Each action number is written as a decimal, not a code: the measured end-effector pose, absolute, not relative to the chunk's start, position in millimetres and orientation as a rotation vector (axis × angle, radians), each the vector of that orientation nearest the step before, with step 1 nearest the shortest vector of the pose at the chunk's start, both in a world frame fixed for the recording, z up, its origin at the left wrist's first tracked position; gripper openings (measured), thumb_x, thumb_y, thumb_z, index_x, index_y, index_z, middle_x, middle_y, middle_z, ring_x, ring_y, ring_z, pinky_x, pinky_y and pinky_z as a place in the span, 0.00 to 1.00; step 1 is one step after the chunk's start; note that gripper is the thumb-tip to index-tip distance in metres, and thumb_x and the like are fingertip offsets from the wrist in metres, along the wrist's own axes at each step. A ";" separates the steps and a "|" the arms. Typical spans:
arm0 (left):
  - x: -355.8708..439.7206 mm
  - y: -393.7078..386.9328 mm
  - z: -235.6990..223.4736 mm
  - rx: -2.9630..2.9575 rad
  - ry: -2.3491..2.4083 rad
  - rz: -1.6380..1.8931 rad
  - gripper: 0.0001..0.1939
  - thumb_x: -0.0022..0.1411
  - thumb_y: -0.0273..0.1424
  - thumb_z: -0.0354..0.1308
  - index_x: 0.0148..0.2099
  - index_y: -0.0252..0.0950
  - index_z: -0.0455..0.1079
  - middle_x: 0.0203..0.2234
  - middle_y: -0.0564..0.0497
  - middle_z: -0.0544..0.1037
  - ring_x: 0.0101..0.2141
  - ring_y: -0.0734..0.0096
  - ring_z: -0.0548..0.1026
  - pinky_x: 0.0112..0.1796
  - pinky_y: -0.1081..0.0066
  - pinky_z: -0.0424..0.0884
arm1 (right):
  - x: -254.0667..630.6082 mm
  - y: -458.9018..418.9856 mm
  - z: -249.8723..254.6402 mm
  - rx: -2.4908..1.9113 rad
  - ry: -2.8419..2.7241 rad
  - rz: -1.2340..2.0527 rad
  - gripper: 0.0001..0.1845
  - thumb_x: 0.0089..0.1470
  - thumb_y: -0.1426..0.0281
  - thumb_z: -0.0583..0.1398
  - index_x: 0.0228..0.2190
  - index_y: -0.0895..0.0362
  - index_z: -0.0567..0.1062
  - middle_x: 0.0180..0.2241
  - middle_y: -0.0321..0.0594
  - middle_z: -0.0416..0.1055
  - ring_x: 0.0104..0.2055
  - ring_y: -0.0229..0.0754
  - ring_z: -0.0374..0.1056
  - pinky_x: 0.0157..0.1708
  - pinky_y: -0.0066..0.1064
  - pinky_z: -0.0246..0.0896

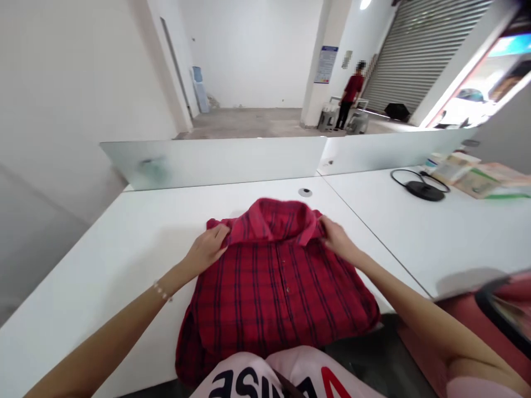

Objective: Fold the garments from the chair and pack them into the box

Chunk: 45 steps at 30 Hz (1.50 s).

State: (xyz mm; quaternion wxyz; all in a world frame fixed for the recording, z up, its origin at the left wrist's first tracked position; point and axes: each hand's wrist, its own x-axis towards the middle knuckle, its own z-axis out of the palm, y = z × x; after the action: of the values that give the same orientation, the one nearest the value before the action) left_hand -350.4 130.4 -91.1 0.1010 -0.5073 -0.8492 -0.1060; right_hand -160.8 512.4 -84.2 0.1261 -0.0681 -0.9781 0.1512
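Note:
A red plaid button-front shirt (274,293) lies folded flat on the white desk (116,276), its collar (274,218) at the far end and its buttons facing up. My left hand (205,249) grips the shirt's shoulder just left of the collar. On the other side, my right hand (338,239) holds the opposite shoulder with its fingers curled over the cloth. A beaded bracelet (161,291) circles my left wrist. The near hem of the shirt hangs close to my body and the desk's front edge.
A frosted divider (215,160) runs along the desk's far side. To the right lie a black cable with a round base (421,188) and a pile of papers (477,176). A red chair (498,309) stands at lower right. Beyond the divider, a person (352,91) stands in a bare room.

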 end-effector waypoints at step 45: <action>-259.4 47.4 -73.3 -1.281 -2.816 -1.391 0.08 0.67 0.36 0.53 0.41 0.38 0.69 0.38 0.49 0.75 0.38 0.69 0.74 0.41 0.70 0.72 | -63.1 512.0 -71.8 -0.346 -2.732 0.656 0.11 0.54 0.64 0.57 0.40 0.42 0.73 0.42 0.41 0.74 0.42 0.51 0.73 0.45 0.46 0.70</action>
State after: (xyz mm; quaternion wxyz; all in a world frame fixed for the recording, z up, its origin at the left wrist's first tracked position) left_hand -259.4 47.4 -73.3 -0.1247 -0.3748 -0.8237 -0.4068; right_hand -63.1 512.0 -71.8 0.1545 -0.1206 -0.9535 0.2291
